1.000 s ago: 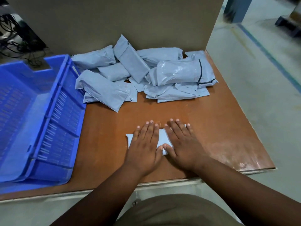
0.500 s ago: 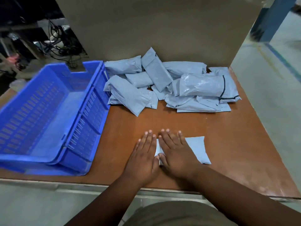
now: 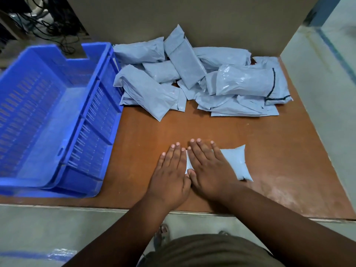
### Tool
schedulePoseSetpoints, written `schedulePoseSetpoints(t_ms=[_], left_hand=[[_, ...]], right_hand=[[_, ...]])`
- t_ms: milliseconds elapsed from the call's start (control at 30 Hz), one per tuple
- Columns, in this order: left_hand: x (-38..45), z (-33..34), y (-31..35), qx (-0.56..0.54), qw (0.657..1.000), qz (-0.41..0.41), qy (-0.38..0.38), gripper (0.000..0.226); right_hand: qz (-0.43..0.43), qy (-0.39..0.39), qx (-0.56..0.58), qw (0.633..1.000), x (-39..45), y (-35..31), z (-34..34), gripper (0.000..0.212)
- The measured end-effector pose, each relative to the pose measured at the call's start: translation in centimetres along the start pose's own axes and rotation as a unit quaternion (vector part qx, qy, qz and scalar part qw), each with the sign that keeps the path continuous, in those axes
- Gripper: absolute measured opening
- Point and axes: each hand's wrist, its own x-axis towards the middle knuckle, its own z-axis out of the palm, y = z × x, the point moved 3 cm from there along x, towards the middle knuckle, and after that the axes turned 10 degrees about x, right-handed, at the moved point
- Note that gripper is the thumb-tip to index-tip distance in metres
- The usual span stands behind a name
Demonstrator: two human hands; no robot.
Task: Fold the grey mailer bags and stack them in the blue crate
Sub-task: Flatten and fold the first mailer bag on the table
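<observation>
Both hands flat, fingers straight: left hand (image 3: pixel 171 170) & right hand (image 3: pixel 209 168) press mailer bag (image 3: pixel 234 163). Trapped air at free end; fold prob springs open on release.

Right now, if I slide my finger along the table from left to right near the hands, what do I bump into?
blue crate → left hand → right hand → the puffy end of the grey mailer bag under the hands → bare brown table.

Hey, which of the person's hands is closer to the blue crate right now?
Left. The left hand lies flat on the table between the blue crate and the right hand, which presses the mailer bag farther from the crate.
</observation>
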Motion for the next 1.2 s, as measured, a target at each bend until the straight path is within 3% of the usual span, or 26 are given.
schedulePoseSetpoints(t_ms=[367, 600, 767, 967, 1200], left_hand=[[0.1, -1.6, 0.1, 0.024, 0.999, 0.006, -0.046, 0.080], [1.8, -5.0, 1.9, -0.003, 0.999, 0.035, 0.017, 0.080], [3.2, -2.6, 3.8, 0.005, 0.998, 0.055, -0.002, 0.074], [3.4, -0.9, 3.8, 0.013, 0.998, 0.051, 0.019, 0.072], [3.6, -0.5, 3.7, 0.013, 0.998, 0.051, 0.020, 0.072]], right_hand=[[0.004, -0.019, 0.028, 0.999, -0.2, 0.1, -0.8, 0.069], [0.031, 0.036, -0.004, 0.999, -1.5, 2.2, -3.9, 0.067], [0.048, -0.001, 0.008, 0.999, -2.0, 4.4, -2.2, 0.070], [0.050, 0.028, 0.022, 0.998, -2.3, 4.6, -1.2, 0.066], [0.062, 0.010, 0.044, 0.997, -1.9, 4.8, -0.9, 0.068]])
